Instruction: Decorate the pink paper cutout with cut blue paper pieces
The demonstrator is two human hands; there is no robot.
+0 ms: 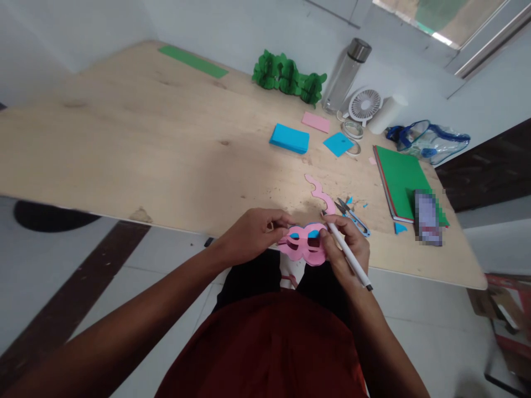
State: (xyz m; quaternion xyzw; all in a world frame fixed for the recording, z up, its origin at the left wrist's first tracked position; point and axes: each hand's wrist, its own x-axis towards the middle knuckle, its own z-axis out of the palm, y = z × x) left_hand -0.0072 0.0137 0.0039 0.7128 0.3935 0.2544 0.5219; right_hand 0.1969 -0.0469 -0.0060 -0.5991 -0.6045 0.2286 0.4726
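Note:
A pink paper cutout [306,254] with scalloped edges and slots hangs at the table's front edge, blue paper showing behind its upper part. My left hand [259,235] pinches its left side between thumb and fingers. At the right side, my right hand [346,243] grips the cutout too, and a white pen [349,254] with a dark end lies slanted across that hand, held in its fingers. Just beyond, a curly pink paper offcut [318,190] rests on the table beside small thread snips [352,216].
Blue paper stack [289,138], pink paper [316,122] and tape rolls [352,130] lie farther back. Green paper shapes [289,77], a bottle [346,74] and a fan [365,104] stand by the wall. Right are green sheets [402,179], a blurred phone-like object [428,217] and a clear pouch [435,142].

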